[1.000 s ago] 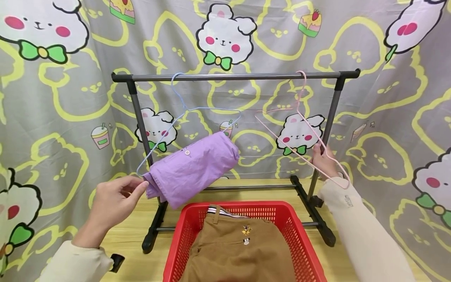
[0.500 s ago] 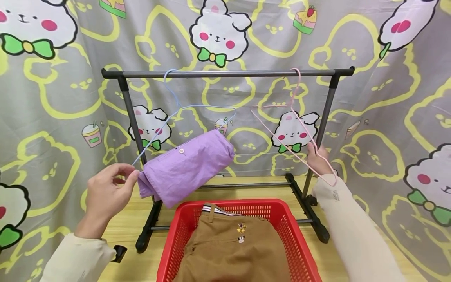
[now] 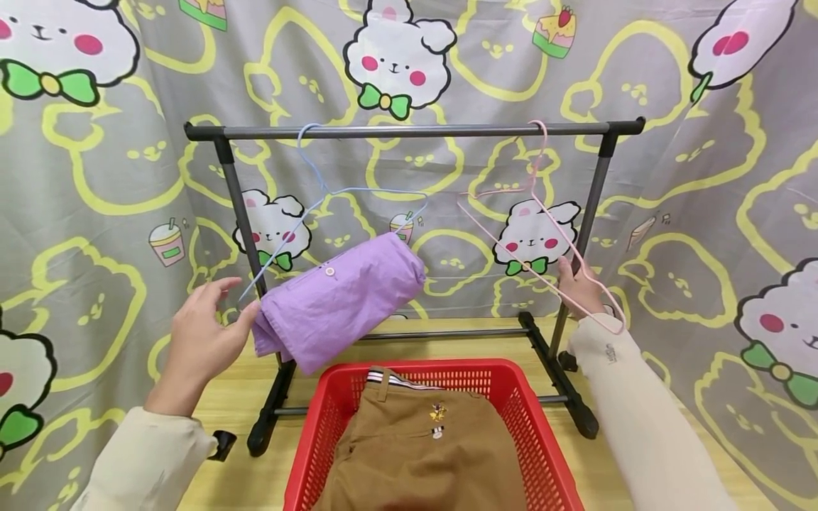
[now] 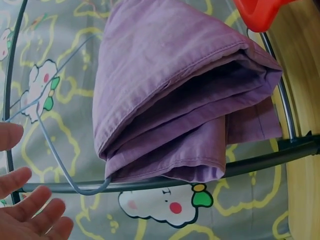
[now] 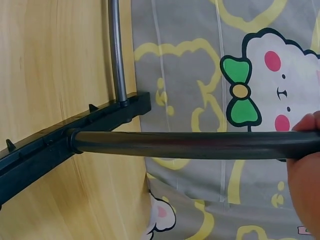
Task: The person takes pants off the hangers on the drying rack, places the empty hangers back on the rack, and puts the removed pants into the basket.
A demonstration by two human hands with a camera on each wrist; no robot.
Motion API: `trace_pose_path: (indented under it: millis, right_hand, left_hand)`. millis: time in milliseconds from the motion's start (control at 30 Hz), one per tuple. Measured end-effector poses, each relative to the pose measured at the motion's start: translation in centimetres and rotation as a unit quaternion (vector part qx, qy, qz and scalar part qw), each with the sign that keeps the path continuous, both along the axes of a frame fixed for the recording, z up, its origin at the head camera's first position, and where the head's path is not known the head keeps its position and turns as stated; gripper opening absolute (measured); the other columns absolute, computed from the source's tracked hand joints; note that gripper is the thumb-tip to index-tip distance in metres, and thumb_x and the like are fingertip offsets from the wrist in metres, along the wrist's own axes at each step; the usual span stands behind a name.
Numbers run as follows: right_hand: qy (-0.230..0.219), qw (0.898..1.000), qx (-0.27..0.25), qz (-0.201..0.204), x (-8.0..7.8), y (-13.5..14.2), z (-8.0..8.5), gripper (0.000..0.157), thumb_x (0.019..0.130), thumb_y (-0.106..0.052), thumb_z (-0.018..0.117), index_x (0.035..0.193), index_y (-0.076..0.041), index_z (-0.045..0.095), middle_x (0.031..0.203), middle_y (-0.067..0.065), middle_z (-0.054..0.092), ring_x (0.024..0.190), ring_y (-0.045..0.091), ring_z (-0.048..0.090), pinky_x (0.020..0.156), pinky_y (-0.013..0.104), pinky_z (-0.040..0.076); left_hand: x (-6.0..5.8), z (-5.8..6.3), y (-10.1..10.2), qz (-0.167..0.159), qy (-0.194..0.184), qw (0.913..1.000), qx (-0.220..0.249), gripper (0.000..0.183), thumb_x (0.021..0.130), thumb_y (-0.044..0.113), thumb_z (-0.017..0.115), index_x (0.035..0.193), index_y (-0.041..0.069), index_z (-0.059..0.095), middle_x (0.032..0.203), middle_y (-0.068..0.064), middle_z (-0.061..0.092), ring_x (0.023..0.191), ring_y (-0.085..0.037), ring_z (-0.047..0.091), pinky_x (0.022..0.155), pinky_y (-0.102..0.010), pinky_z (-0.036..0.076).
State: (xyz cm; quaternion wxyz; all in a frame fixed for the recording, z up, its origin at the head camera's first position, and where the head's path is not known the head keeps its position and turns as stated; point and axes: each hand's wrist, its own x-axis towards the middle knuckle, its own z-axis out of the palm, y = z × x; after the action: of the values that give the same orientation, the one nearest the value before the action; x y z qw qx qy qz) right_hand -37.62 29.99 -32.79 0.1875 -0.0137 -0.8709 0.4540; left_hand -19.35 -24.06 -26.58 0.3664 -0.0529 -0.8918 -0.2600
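A folded purple garment with a white button hangs over the lower bar of a blue wire hanger, tilted down to the left. My left hand is beside the hanger's lower left corner, fingers parted and holding nothing. In the left wrist view the fingers are spread, apart from the hanger. My right hand, partly behind a pink wire hanger, grips the rack's right post. The right wrist view shows that dark post running into the hand.
The garment rack's top bar carries both hangers; the pink one bears no garment. A red basket in front of the rack holds folded brown trousers. The rack's feet stand on a wood-look surface, with a printed curtain behind.
My left hand has let go of the blue hanger's lower left corner, and its fingers have opened. The right hand keeps its grip on the post. The head view has shifted slightly.
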Motion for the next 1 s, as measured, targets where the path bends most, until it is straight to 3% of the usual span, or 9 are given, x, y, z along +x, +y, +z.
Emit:
trace_pose_path:
  millis: [100, 233, 400, 567, 767, 900, 1000]
  right_hand:
    - [-0.001, 1.0, 0.003, -0.01, -0.1, 0.0, 0.2, 0.066, 0.089, -0.061, 0.023, 0.115, -0.004, 0.042, 0.103, 0.02, 0.047, 0.097, 0.036, 0.045, 0.079, 0.053, 0.039]
    - [0.002, 1.0, 0.007, -0.002, 1.4, -0.7, 1.3, 0.052, 0.092, -0.056, 0.025, 0.096, -0.007, 0.042, 0.087, 0.013, 0.044, 0.077, 0.028, 0.045, 0.064, 0.043, 0.04]
    - [0.015, 0.999, -0.004, 0.028, 3.7, -1.7, 3.0, 0.039, 0.098, -0.039, 0.026, 0.096, -0.001, 0.039, 0.079, 0.011, 0.043, 0.062, 0.017, 0.042, 0.06, 0.032, 0.038]
    - [0.028, 1.0, -0.01, 0.008, 4.2, -1.7, 3.0, 0.04, 0.098, -0.038, 0.028, 0.098, 0.001, 0.04, 0.078, 0.012, 0.044, 0.059, 0.01, 0.039, 0.058, 0.03, 0.037]
    - [0.012, 1.0, -0.018, -0.017, 3.0, -1.2, 1.6, 0.053, 0.096, -0.048, 0.026, 0.104, 0.002, 0.042, 0.086, 0.018, 0.046, 0.078, 0.029, 0.045, 0.069, 0.035, 0.038]
    - [-0.002, 1.0, -0.022, -0.017, 0.8, -0.1, -0.1, 0.054, 0.094, -0.053, 0.025, 0.107, -0.003, 0.041, 0.086, 0.018, 0.047, 0.084, 0.033, 0.046, 0.075, 0.042, 0.038]
    - [-0.007, 1.0, -0.023, -0.006, 0.9, 0.0, -0.1, 0.052, 0.094, -0.051, 0.025, 0.105, -0.003, 0.041, 0.084, 0.017, 0.047, 0.084, 0.033, 0.046, 0.075, 0.043, 0.039]
  left_hand:
    - [-0.2, 0.0, -0.1, -0.004, -0.04, 0.9991, -0.014, 0.052, 0.087, 0.031, 0.057, 0.127, -0.001, 0.046, 0.113, -0.026, 0.051, 0.104, -0.041, 0.046, 0.079, -0.057, 0.034]
    - [-0.6, -0.1, -0.1, -0.006, -0.062, 0.9979, -0.015, 0.057, 0.088, 0.035, 0.056, 0.129, -0.001, 0.042, 0.117, -0.027, 0.05, 0.106, -0.042, 0.047, 0.081, -0.058, 0.035]
    - [-1.5, -0.3, -0.1, -0.006, -0.069, 0.9976, 0.006, 0.058, 0.089, 0.038, 0.053, 0.131, -0.002, 0.04, 0.117, -0.026, 0.051, 0.102, -0.041, 0.051, 0.08, -0.055, 0.038]
    - [-2.5, -0.4, 0.2, -0.018, -0.077, 0.9968, 0.016, 0.055, 0.092, 0.039, 0.048, 0.129, -0.002, 0.042, 0.111, -0.024, 0.056, 0.095, -0.038, 0.055, 0.078, -0.052, 0.04]
    - [-2.9, -0.7, 0.3, -0.015, -0.07, 0.9975, 0.003, 0.05, 0.092, 0.039, 0.047, 0.12, -0.004, 0.05, 0.092, -0.019, 0.062, 0.082, -0.033, 0.057, 0.075, -0.05, 0.04]
    - [-2.7, -1.1, 0.0, -0.005, -0.091, 0.9958, 0.012, 0.055, 0.091, 0.041, 0.05, 0.124, -0.002, 0.045, 0.099, -0.02, 0.06, 0.084, -0.034, 0.058, 0.071, -0.048, 0.041]
    - [-2.6, -1.6, -0.3, -0.005, -0.123, 0.9923, 0.015, 0.061, 0.089, 0.043, 0.051, 0.128, -0.003, 0.04, 0.102, -0.019, 0.058, 0.086, -0.034, 0.058, 0.068, -0.045, 0.043]
